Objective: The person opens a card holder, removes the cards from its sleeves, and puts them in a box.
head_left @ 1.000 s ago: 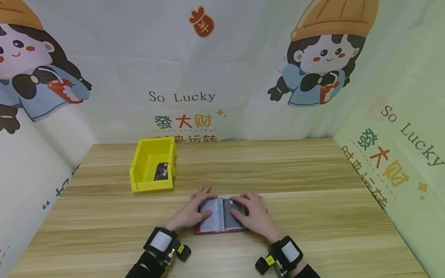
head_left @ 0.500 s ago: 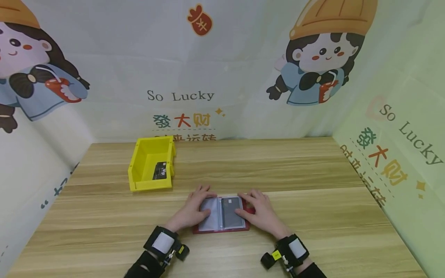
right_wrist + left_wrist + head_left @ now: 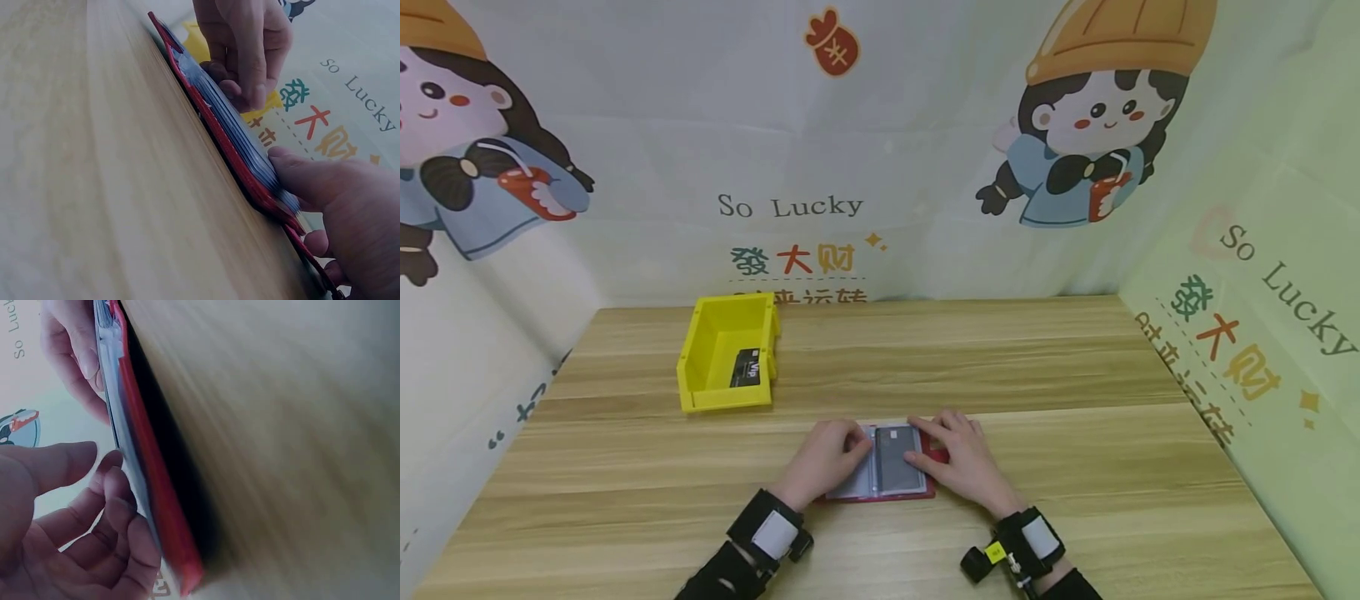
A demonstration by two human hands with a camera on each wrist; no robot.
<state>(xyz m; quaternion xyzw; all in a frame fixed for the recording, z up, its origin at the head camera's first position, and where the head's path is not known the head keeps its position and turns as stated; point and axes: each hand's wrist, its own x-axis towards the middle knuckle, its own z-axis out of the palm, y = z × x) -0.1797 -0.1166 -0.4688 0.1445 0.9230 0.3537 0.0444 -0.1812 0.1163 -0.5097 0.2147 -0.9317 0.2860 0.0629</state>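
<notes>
A red card holder [image 3: 852, 487] lies spread on the table, its clear plastic sleeves showing. A dark grey card [image 3: 897, 468] with a small chip sits in the right-hand sleeve. Over the left page is my left hand [image 3: 823, 454], fingers bent; the left wrist view shows a gap between its thumb and fingertips, at the sleeve edges, with nothing held. My right hand [image 3: 958, 462] rests on the right side, thumb pressing the card's sleeve and index finger at the top corner. In the right wrist view, its other fingers lie along the red flap [image 3: 306, 253].
A yellow open-fronted bin [image 3: 715, 354] stands at the back left of the wood-grain table [image 3: 1037, 358]. Inside it lies a black VIP card [image 3: 746, 368]. Printed cloth [image 3: 925, 167] hangs behind and beside the table.
My right hand has drawn rightward off the grey card, uncovering it. My left hand has shifted right toward the holder's middle, its fingers bending from spread.
</notes>
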